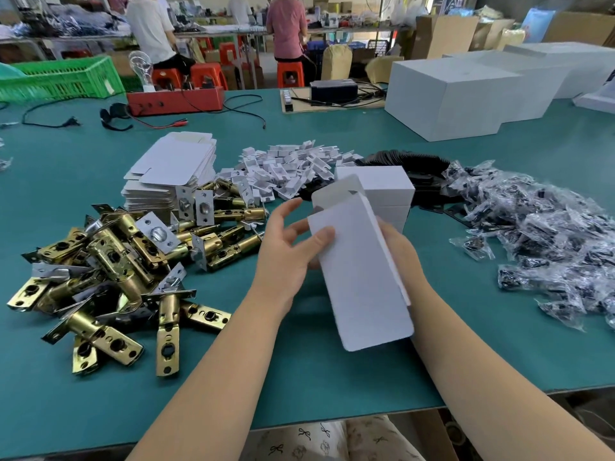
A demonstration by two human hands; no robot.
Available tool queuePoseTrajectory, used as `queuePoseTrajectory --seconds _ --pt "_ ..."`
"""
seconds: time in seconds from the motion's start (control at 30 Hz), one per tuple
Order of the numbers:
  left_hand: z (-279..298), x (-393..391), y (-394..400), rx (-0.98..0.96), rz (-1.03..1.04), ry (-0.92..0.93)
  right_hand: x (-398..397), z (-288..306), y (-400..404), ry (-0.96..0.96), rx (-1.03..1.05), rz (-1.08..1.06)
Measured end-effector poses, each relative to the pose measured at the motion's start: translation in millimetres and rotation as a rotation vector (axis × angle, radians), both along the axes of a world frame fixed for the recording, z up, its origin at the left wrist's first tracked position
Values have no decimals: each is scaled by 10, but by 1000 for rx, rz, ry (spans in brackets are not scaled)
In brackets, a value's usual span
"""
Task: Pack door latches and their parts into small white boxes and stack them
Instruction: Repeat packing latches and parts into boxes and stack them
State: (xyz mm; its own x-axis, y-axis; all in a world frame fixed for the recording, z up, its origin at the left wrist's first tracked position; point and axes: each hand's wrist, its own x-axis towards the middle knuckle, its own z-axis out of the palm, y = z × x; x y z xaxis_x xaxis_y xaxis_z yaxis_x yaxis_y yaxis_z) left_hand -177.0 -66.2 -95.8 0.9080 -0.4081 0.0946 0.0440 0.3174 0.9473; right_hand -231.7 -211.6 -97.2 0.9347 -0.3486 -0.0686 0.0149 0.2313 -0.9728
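Between our hands we hold one small white box, left hand pinching its edge, right hand gripping behind, beside uncounted piled door latches.

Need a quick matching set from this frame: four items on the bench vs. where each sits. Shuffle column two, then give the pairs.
1. latch pile
2. flat box blanks
3. bagged parts
4. small white box

A. held in both hands, centre
B. right side of the green table
C. left front of the table
D. stacked behind the latches

Pairs: 1-C, 2-D, 3-B, 4-A
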Motion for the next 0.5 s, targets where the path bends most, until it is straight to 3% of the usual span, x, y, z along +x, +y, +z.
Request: queuePoseTrajectory --seconds 0.1,0.3,0.5 --pt "14 34 22 14 13 19 2 20 41 -89 74 28" --pt "-36 78 23 106 38 1 -51 -44 5 -206 -237 -43" --pt "-61 119 54 106 -6 80 -77 -15 -11 -85 -55 66"
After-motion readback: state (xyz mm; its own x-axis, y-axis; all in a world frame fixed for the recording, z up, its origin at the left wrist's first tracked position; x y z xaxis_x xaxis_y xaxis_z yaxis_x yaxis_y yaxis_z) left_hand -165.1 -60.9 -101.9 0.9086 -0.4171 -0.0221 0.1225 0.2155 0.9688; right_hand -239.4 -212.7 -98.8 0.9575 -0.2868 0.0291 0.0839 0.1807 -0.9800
